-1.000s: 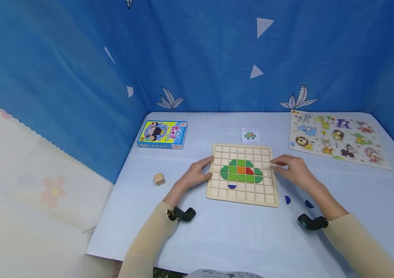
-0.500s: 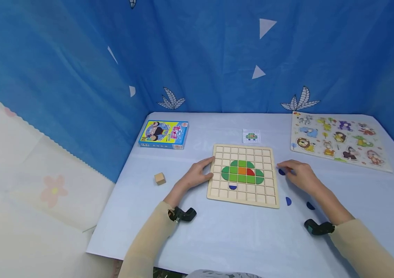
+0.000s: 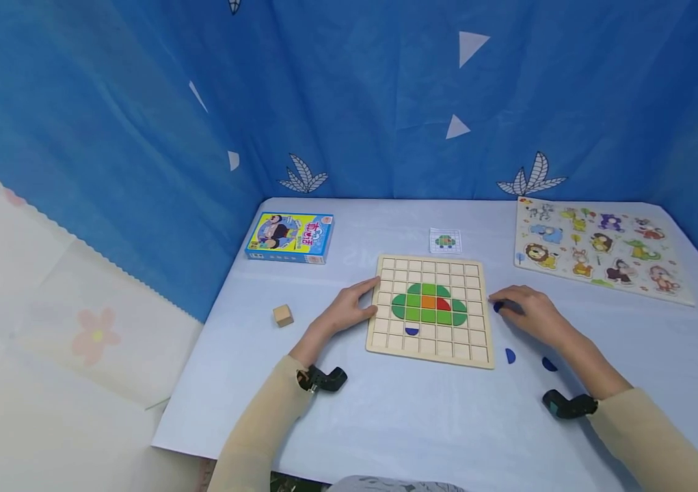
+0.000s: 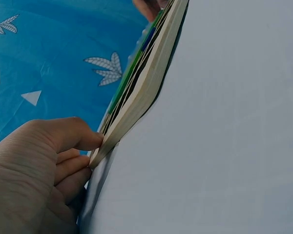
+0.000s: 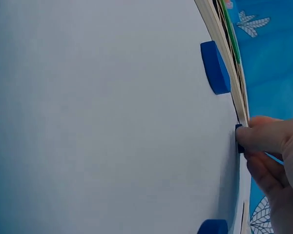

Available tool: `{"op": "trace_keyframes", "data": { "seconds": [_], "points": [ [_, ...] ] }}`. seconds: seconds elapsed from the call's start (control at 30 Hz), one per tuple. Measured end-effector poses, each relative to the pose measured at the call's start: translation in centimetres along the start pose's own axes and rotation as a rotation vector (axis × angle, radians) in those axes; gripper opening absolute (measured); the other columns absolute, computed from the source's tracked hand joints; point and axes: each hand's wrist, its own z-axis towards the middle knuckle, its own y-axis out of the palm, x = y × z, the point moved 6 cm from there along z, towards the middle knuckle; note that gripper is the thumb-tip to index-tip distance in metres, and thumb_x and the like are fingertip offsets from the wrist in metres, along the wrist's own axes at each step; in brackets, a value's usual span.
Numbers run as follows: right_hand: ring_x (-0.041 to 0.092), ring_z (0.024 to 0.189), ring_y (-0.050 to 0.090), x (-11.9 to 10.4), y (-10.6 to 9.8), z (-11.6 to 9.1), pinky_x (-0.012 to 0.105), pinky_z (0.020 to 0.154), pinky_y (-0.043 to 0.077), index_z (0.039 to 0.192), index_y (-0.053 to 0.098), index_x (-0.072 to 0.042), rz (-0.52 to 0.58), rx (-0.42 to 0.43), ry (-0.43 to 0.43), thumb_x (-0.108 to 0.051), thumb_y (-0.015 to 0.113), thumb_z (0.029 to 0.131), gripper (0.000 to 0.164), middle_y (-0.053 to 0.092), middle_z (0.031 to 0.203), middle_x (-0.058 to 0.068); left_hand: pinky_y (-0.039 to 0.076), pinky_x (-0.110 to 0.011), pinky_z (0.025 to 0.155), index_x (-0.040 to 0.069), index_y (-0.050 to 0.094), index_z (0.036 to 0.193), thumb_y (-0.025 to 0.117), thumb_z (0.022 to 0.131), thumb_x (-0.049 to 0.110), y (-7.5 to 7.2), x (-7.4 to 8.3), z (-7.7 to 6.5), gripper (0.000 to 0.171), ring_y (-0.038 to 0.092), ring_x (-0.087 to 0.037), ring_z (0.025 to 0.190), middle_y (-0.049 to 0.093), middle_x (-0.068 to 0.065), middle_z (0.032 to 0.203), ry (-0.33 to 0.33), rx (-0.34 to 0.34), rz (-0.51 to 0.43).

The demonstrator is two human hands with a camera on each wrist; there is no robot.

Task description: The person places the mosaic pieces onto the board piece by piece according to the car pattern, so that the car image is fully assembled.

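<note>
A square wooden grid board (image 3: 396,342) lies on the table, bearing a pattern of green, orange and red pieces plus one blue half-circle. My left hand (image 3: 346,309) rests against the board's left edge, thumb and fingers apart along the rim; the left wrist view shows the thumb (image 4: 83,135) touching the wooden rim. Just off the right edge, my right hand (image 3: 533,311) pinches a blue half-circle piece (image 5: 240,139) low at the table. Two loose blue half-circle pieces, a nearer one (image 3: 511,356) and another (image 3: 549,364), lie in front of the right hand.
Behind the board lies a small pattern card (image 3: 445,241). A blue and yellow box (image 3: 290,237) stands at the back left, with a wooden cube (image 3: 283,316) in front of it. An animal puzzle board (image 3: 607,249) occupies the back right. Blue curtain (image 3: 373,102) hangs behind.
My right hand has moved off the board's right edge, slightly right and toward me, with the blue half-circle piece now visible at its fingertips. The left hand stays at the left edge.
</note>
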Motion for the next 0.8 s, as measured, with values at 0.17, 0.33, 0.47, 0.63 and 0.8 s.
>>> {"op": "trace_keyframes", "data": {
  "seconds": [0.17,0.33,0.47,0.63,0.8],
  "points": [
    [0.035,0.094,0.061,-0.8,-0.4,0.2,0.05,0.079,0.052,0.103,0.07,0.0,0.009,-0.006,0.018,0.007,0.069,0.079,0.025,0.066,0.1,0.016,0.026,-0.032,0.111,0.006,0.033,0.147,0.062,0.089,0.014,-0.2,0.0,-0.1,0.065,0.029,-0.023,0.137,0.036,-0.01,0.148,0.003,0.001,-0.006],
    [0.03,0.087,0.064,-4.2,-0.8,0.8,0.045,0.072,0.056,0.103,0.071,-0.002,0.103,0.032,0.021,0.006,0.069,0.08,0.023,0.067,0.097,0.011,0.026,-0.032,0.111,0.007,0.033,0.147,0.062,0.088,0.014,-0.2,0.0,-0.2,0.066,0.029,-0.023,0.137,0.036,-0.01,0.148,0.002,-0.013,0.0],
    [0.021,0.084,0.065,-9.1,1.4,2.1,0.037,0.07,0.057,0.103,0.071,-0.003,0.216,-0.02,-0.068,-0.001,0.07,0.082,0.021,0.068,0.096,0.006,0.026,-0.031,0.111,0.007,0.034,0.147,0.063,0.088,0.014,-0.2,-0.1,-0.2,0.066,0.03,-0.023,0.136,0.037,-0.01,0.147,-0.001,-0.009,0.014],
    [0.012,0.078,0.063,-12.3,4.9,3.2,0.028,0.067,0.054,0.099,0.073,-0.005,0.223,-0.063,-0.127,-0.005,0.072,0.082,0.017,0.068,0.09,0.001,0.026,-0.031,0.111,0.007,0.034,0.147,0.062,0.088,0.014,0.0,0.0,-0.1,0.065,0.031,-0.023,0.136,0.037,-0.011,0.147,0.008,-0.011,0.021],
    [0.015,0.082,0.063,-13.0,6.5,3.6,0.032,0.07,0.054,0.097,0.074,-0.008,0.135,-0.05,-0.162,-0.006,0.074,0.08,0.017,0.068,0.091,0.001,0.026,-0.03,0.111,0.007,0.033,0.147,0.062,0.088,0.014,0.0,0.1,-0.1,0.066,0.03,-0.022,0.136,0.037,-0.01,0.147,0.001,-0.006,0.018]
  ]
}}
